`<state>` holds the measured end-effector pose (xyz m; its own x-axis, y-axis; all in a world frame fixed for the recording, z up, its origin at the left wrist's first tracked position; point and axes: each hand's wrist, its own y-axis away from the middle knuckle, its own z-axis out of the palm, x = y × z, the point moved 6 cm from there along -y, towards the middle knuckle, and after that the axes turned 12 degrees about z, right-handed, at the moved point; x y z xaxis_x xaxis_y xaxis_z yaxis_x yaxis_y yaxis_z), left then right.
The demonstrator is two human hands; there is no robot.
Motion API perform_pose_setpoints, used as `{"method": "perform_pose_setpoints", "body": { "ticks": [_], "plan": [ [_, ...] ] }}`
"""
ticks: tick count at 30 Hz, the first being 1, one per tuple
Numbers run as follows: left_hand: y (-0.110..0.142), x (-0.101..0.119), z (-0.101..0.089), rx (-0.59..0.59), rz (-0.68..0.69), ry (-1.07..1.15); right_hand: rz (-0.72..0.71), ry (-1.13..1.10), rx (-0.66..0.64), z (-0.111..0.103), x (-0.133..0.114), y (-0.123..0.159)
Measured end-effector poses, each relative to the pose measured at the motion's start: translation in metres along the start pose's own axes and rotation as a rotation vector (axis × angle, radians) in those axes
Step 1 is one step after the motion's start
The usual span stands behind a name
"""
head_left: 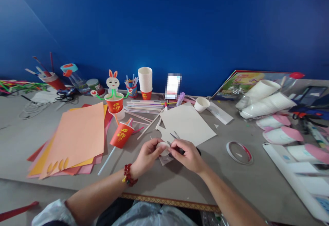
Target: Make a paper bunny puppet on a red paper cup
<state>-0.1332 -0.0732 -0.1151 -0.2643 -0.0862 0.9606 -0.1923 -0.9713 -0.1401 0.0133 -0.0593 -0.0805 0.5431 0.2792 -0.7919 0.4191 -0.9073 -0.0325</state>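
Note:
My left hand (149,152), with a red bead bracelet at the wrist, pinches a small rounded piece of white paper (162,145). My right hand (186,154) has its thumb and fingertips closed at that piece's right edge. Scissors (175,135) lie partly under my right hand, blades pointing away from me. Beneath the hands is a small white paper scrap (166,161). A large white sheet (189,121) with a cut-out left corner lies just beyond. To the left, a red paper cup (122,135) with straws is tipped over.
A rabbit figure in a red cup (115,103) stands back left, beside stacked white cups (145,78). Coloured sheets (77,137) lie left. A tape roll (239,153), a white cup (202,104) and bagged cups (267,104) are on the right. A blue wall (164,23) rises behind.

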Motion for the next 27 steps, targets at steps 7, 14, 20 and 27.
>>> {"method": "perform_pose_setpoints", "body": {
  "ticks": [7,14,20,27],
  "plan": [
    [-0.0010,-0.0007,-0.0097,0.042,0.009,-0.133,-0.011,0.003,-0.019,0.0014,-0.0022,0.0005],
    [-0.0013,0.0029,-0.0028,0.020,-0.013,-0.094,-0.010,-0.001,-0.001,-0.0003,-0.0013,0.0000],
    [-0.0009,0.0013,-0.0003,0.010,-0.026,-0.033,-0.021,-0.004,0.012,-0.0014,-0.0027,0.0000],
    [0.0000,-0.0007,-0.0012,0.001,-0.015,-0.046,-0.022,0.012,0.017,-0.0017,-0.0033,-0.0003]
  ]
}}
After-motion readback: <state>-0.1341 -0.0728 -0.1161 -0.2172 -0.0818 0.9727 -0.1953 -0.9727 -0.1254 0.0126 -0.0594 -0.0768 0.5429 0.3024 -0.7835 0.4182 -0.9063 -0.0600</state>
